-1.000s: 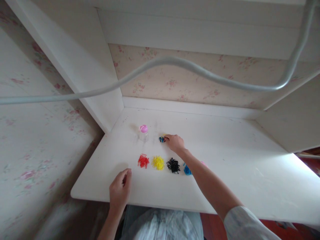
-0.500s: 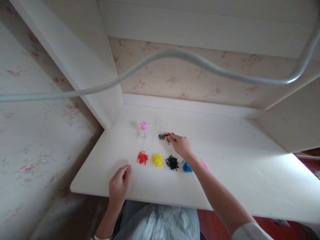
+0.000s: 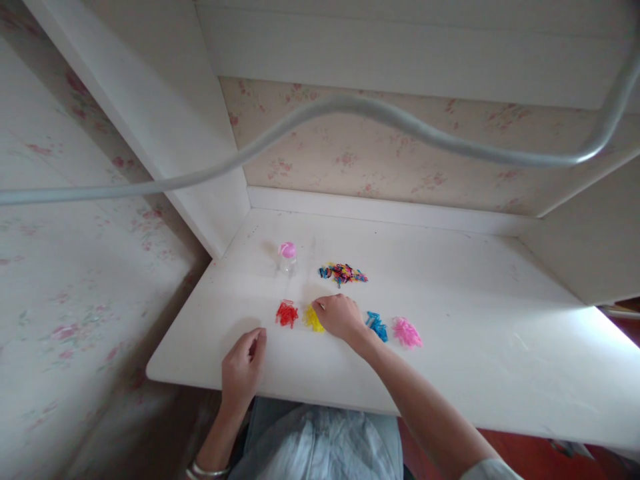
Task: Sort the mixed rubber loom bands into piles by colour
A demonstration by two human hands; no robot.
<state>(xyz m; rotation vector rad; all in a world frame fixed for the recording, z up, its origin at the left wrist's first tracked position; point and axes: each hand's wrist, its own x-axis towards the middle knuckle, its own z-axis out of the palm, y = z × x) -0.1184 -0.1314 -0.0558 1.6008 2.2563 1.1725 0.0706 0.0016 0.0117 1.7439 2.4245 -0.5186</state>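
Observation:
My right hand [image 3: 341,316] is pinched closed at the pile of small yellow rubber bands [image 3: 313,320], partly covering it. Anything between its fingertips is too small to make out. The black pile is hidden under this hand. Resting near the table's front left, my left hand [image 3: 243,363] is curled closed with nothing seen in it. Just beyond it lies a pile of red rubber bands [image 3: 287,314]. Blue rubber bands [image 3: 377,327] and pink rubber bands [image 3: 407,333] form piles on the right of the row. Behind the row is a mixed-colour heap of rubber bands [image 3: 345,273].
A small clear jar with a pink lid [image 3: 287,251] stands left of the mixed heap on the white table [image 3: 480,320]. A pale bent tube [image 3: 345,103] crosses the upper view. White panels and a flowered wall enclose the table's back and left.
My right hand has moved from the mixed heap toward me to the yellow pile, uncovering the mixed heap and the blue and pink piles. My left hand has stayed in place.

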